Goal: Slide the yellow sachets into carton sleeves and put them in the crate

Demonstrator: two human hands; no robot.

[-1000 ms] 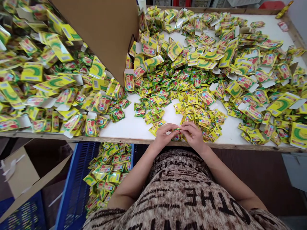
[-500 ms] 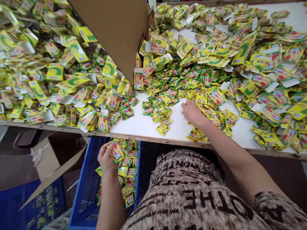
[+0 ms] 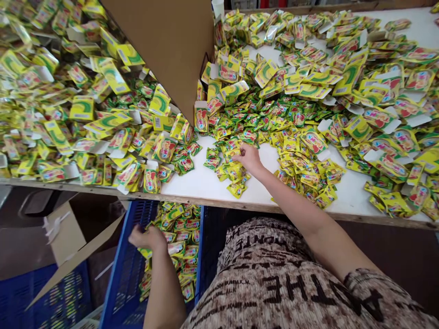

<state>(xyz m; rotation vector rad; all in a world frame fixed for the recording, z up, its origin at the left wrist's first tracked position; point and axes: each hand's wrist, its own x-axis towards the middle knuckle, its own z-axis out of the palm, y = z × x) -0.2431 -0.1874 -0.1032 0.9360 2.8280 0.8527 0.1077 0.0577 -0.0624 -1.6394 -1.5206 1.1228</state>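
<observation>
My right hand (image 3: 249,158) reaches over the white tabletop. Its thumb and fingers pinch at a small yellow packet in a loose cluster of packets (image 3: 236,173); the fingertips partly cover what they grip. To its right lies a heap of similar yellow packets (image 3: 305,169), with green ones (image 3: 270,114) behind. Below the table edge, my left hand (image 3: 149,238) hovers over a blue crate (image 3: 118,269) filled with yellow-green packs (image 3: 187,249). Motion smears its fingers, and no pack shows clearly in them.
Flattened-looking yellow and green printed boxes (image 3: 353,73) cover the table's right side, and more boxes (image 3: 82,107) pile up on the left. A large brown cardboard panel (image 3: 168,50) stands between them. Cardboard flaps (image 3: 73,256) and another blue crate (image 3: 20,292) are at lower left.
My right hand has moved left from the right-hand heap to the smaller cluster. My left hand has moved slightly left and down; the fruit-printed pack it held no longer shows in it.
</observation>
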